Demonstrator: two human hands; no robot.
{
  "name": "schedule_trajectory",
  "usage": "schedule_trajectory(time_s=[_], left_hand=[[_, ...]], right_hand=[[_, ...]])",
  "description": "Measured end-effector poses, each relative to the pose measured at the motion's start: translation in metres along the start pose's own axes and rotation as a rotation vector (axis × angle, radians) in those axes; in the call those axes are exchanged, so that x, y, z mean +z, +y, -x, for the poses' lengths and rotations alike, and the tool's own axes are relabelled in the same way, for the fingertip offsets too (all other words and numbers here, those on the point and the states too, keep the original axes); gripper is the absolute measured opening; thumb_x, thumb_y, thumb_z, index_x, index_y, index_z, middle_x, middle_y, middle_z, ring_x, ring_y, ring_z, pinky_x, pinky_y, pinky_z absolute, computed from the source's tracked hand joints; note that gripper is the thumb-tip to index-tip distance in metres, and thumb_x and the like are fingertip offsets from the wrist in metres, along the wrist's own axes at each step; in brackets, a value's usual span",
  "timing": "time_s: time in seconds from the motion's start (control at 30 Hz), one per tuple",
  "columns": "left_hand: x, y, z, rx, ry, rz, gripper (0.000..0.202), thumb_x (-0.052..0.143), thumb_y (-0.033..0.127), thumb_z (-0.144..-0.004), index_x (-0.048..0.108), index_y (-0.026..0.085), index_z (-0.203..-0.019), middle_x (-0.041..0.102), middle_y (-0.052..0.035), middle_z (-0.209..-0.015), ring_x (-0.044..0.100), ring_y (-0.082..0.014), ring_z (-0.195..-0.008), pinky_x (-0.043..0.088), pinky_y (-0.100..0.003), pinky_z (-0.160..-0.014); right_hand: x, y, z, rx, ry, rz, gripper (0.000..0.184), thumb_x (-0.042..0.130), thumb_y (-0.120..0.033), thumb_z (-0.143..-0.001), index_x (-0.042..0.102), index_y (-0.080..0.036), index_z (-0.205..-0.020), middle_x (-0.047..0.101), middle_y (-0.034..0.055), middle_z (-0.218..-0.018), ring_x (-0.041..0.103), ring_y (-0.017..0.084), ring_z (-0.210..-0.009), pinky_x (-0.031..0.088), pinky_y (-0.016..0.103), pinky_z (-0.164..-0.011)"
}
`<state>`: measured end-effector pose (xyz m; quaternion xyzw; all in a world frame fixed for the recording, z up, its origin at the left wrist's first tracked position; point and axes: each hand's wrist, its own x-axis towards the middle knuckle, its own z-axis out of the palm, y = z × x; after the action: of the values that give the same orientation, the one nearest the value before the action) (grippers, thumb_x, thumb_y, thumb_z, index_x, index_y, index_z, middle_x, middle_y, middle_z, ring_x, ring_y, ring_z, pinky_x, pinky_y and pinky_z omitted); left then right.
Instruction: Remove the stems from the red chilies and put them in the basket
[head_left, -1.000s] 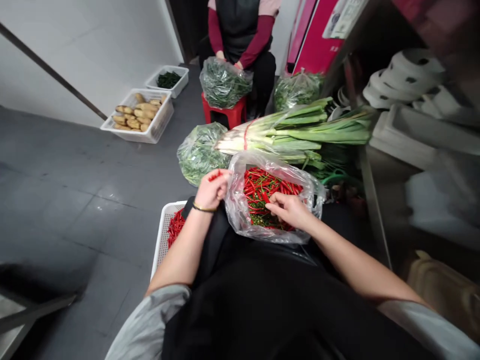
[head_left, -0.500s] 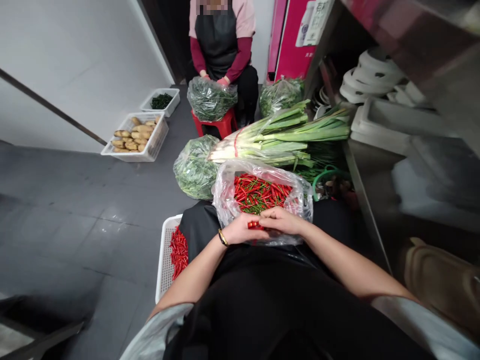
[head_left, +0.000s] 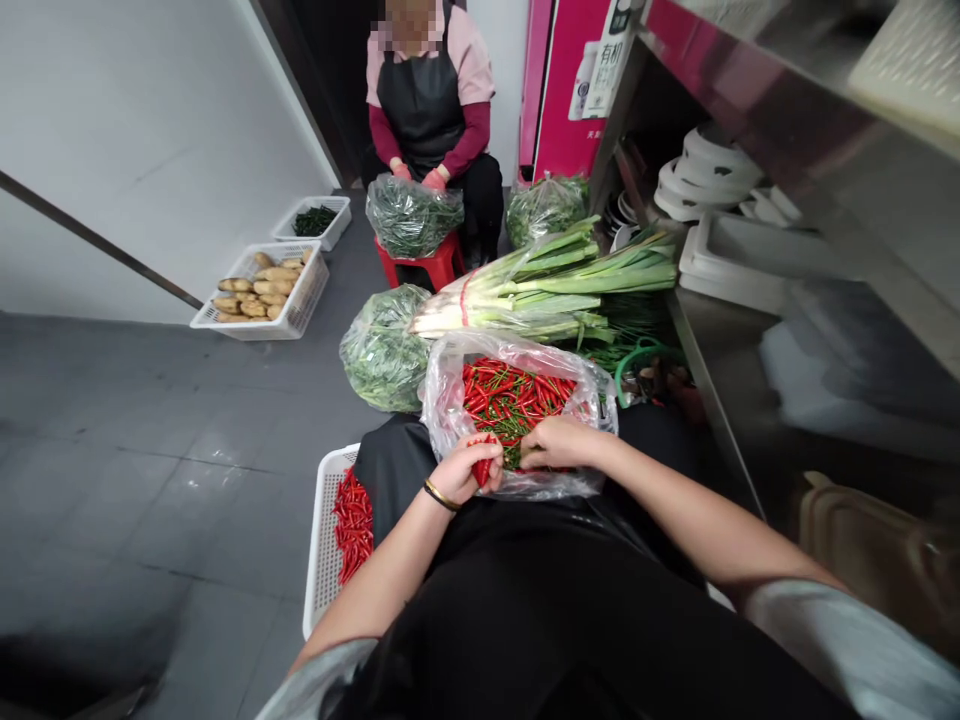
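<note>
Nearest to you is your black apron (head_left: 585,610). On your left, beside your leg, stands a white basket (head_left: 321,570) with loose red chilies in it, partly covered by your leg and forearm. Your left hand (head_left: 472,466), with a bracelet (head_left: 441,496) at the wrist, is closed around a small bunch of chilies (head_left: 484,462), their red ends showing past your fingers. Your right hand (head_left: 559,443) is just beside it, apart from it, with the fingertips bent down among the chili stems; you cannot tell from here whether they pinch one. Both hands are over the near side of an open clear plastic bag (head_left: 444,395) at your lap, and the heap of chilies (head_left: 517,388), red with green stems, lies inside it.

Just past the bag, a bundle of leeks (head_left: 532,290) lies crosswise, tied with a red band (head_left: 464,302). A bag of leafy greens (head_left: 384,355) is at its white end, and a green-rimmed container (head_left: 620,380) is near your right knee. Farther off, a co-worker (head_left: 421,110) has both hands at a bag of greens (head_left: 415,218) on a red stool (head_left: 433,268). To the left, a basket of pale roots (head_left: 304,308) stands near the wall.
</note>
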<state>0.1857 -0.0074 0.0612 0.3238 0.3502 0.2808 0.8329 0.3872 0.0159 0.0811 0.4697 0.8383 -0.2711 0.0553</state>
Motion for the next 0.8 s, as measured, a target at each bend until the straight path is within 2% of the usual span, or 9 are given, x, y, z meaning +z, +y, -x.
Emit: schedule_trajectory(time_s=[0.07, 0.13, 0.2, 0.3, 0.4, 0.57, 0.67, 0.73, 0.8], left_hand=[[-0.003, -0.002, -0.001, -0.024, -0.026, 0.078, 0.028, 0.07, 0.035, -0.065, 0.056, 0.012, -0.07, 0.057, -0.0013, -0.052, 0.059, -0.0157, -0.043, 0.033, -0.019, -0.032], [-0.004, -0.004, -0.002, -0.046, -0.018, 0.112, 0.026, 0.071, 0.03, -0.065, 0.058, 0.011, -0.078, 0.06, -0.002, -0.057, 0.061, -0.0155, -0.047, 0.038, -0.019, -0.034], [-0.001, -0.005, -0.004, -0.056, 0.002, 0.122, 0.026, 0.072, 0.025, -0.065, 0.058, 0.011, -0.082, 0.06, -0.0005, -0.057, 0.059, -0.0132, -0.045, 0.043, -0.02, -0.038], [0.003, -0.004, -0.005, -0.066, 0.007, 0.122, 0.026, 0.074, 0.024, -0.065, 0.057, 0.012, -0.081, 0.06, -0.0007, -0.057, 0.059, -0.0135, -0.046, 0.047, -0.022, -0.042], [0.002, -0.002, -0.003, -0.07, -0.009, 0.129, 0.026, 0.074, 0.024, -0.067, 0.056, 0.012, -0.082, 0.064, -0.0037, -0.063, 0.064, -0.0175, -0.054, 0.052, -0.027, -0.049], [-0.006, -0.003, -0.001, -0.066, -0.025, 0.144, 0.033, 0.074, 0.022, -0.066, 0.058, 0.012, -0.094, 0.067, -0.0064, -0.069, 0.066, -0.0202, -0.061, 0.054, -0.034, -0.058], [-0.006, -0.005, -0.005, -0.051, -0.022, 0.17, 0.03, 0.074, 0.021, -0.066, 0.059, 0.013, -0.091, 0.061, -0.0015, -0.062, 0.06, -0.0144, -0.054, 0.052, -0.03, -0.054], [-0.004, -0.005, -0.008, -0.049, -0.016, 0.19, 0.026, 0.074, 0.022, -0.066, 0.058, 0.014, -0.086, 0.053, 0.0029, -0.057, 0.053, -0.0098, -0.049, 0.048, -0.026, -0.051], [-0.001, -0.005, -0.01, -0.035, -0.006, 0.192, 0.025, 0.075, 0.023, -0.066, 0.057, 0.015, -0.082, 0.048, 0.005, -0.055, 0.047, -0.007, -0.047, 0.044, -0.022, -0.048]], right_hand=[[-0.022, 0.011, -0.008, 0.044, -0.017, 0.064, 0.042, 0.064, -0.054, -0.075, 0.071, -0.023, -0.101, 0.071, 0.0058, -0.081, 0.064, 0.022, -0.073, 0.041, 0.027, -0.062], [-0.05, 0.023, -0.026, 0.101, 0.255, 0.005, 0.048, 0.052, -0.049, -0.086, 0.06, -0.021, -0.124, 0.071, 0.0089, -0.1, 0.065, 0.023, -0.088, 0.045, 0.029, -0.074], [-0.078, 0.038, -0.052, 0.263, 0.508, -0.068, 0.046, 0.041, -0.036, -0.093, 0.051, -0.018, -0.134, 0.07, 0.0106, -0.104, 0.064, 0.022, -0.093, 0.045, 0.031, -0.082], [-0.106, 0.06, -0.092, 0.439, 0.451, -0.138, 0.043, 0.047, -0.027, -0.09, 0.054, -0.012, -0.13, 0.071, 0.013, -0.097, 0.065, 0.023, -0.087, 0.046, 0.031, -0.081], [-0.113, 0.071, -0.108, 0.464, 0.399, -0.153, 0.042, 0.055, -0.024, -0.086, 0.057, -0.011, -0.126, 0.07, 0.0151, -0.104, 0.065, 0.024, -0.091, 0.046, 0.031, -0.082], [-0.078, 0.053, -0.065, 0.233, 0.553, -0.123, 0.039, 0.046, -0.029, -0.091, 0.055, -0.013, -0.126, 0.066, 0.013, -0.113, 0.062, 0.024, -0.099, 0.045, 0.035, -0.088], [-0.037, 0.037, -0.028, 0.045, 0.394, -0.035, 0.029, 0.04, -0.032, -0.094, 0.062, -0.021, -0.11, 0.068, 0.0068, -0.103, 0.063, 0.02, -0.091, 0.046, 0.032, -0.082], [-0.008, 0.033, -0.015, 0.081, 0.337, 0.005, 0.022, 0.049, -0.032, -0.09, 0.065, -0.021, -0.1, 0.066, 0.009, -0.101, 0.063, 0.022, -0.086, 0.046, 0.032, -0.076], [0.014, 0.035, -0.01, 0.19, 0.334, 0.054, 0.021, 0.054, -0.027, -0.087, 0.064, -0.018, -0.103, 0.062, 0.0154, -0.107, 0.062, 0.025, -0.087, 0.046, 0.034, -0.073]])
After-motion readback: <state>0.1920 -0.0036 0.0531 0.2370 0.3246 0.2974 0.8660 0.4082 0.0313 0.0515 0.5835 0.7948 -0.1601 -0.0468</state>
